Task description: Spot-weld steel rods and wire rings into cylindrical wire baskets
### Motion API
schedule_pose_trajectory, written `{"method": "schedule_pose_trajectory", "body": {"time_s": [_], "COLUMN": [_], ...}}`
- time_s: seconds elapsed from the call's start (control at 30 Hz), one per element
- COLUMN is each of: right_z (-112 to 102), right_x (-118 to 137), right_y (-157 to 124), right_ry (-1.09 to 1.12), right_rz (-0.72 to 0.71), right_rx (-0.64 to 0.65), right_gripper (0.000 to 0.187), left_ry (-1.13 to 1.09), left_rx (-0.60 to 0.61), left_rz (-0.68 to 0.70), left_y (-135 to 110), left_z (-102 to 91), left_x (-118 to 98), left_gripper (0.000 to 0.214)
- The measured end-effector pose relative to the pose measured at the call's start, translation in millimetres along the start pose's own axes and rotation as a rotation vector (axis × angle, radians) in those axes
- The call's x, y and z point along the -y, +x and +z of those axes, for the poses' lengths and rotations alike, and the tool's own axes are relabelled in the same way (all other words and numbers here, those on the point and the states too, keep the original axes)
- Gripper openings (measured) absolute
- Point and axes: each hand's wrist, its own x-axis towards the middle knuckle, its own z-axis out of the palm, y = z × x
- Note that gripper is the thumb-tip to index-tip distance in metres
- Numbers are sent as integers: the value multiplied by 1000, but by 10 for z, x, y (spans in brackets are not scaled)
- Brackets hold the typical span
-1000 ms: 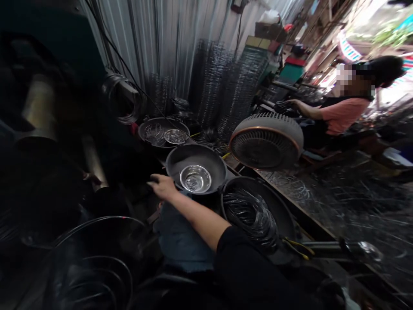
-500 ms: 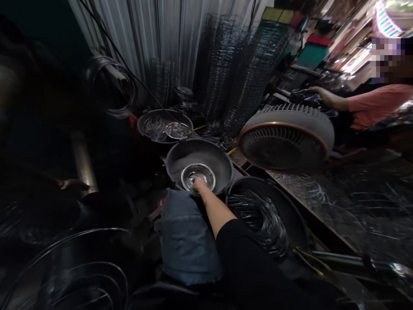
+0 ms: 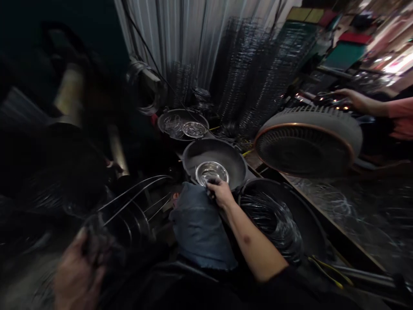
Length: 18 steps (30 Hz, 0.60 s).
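Observation:
My left hand (image 3: 79, 269), blurred at the lower left, is closed around bent metal wire (image 3: 135, 191) whose curved strands reach up and to the right. My right hand (image 3: 221, 193) has its fingers curled together at the near rim of a shiny metal bowl (image 3: 222, 167); their tips look dark and what they hold, if anything, is hidden. Small pieces lie in the bowl, too small to name. The bowl rests inside a wide grey pan (image 3: 237, 155). Below my right hand, blue-grey cloth (image 3: 203, 232) covers my leg.
A coil of dark wire (image 3: 274, 224) fills a pan at the right. Another pan (image 3: 166, 115) behind holds wire rings and a small dish. A fan (image 3: 306, 146) stands at the right, near a co-worker's arm (image 3: 371, 103). Stacked wire racks (image 3: 241, 73) lean against the corrugated wall (image 3: 190, 30).
My right hand has drawn back from inside the bowl to its near rim. My left hand has come into view with wire. The view has shifted, so the surroundings sit further right.

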Motion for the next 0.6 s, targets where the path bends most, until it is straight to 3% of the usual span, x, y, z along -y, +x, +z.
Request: {"method": "schedule_pose_trajectory", "body": {"time_s": [0.07,0.17,0.27,0.37,0.5,0.6], "right_z": [11,10,174,579,1240,1558], "right_x": [21,140,322,478,657,773], "right_y": [-249,-443,-533,-668,-921,-1077], "right_ry": [-43,-140,-148,-85,239,432], "right_rz": [-7,3,7,26,140,221], "right_rx": [80,129,184,294,585,676], "right_gripper": [22,13,11,19,27,30], "left_ry": [-113,-225,-253,-299,-355,-383], "left_rx": [-13,26,10,4,19,-81], "left_rz": [-54,40,64,71,168,168], "left_y": [-4,-17,-15,5,38,95], "left_z": [72,123,85,34,-2,-40], "left_x": [-21,2,60,100,107,127], "left_gripper": [21,24,31,29,25,25]}}
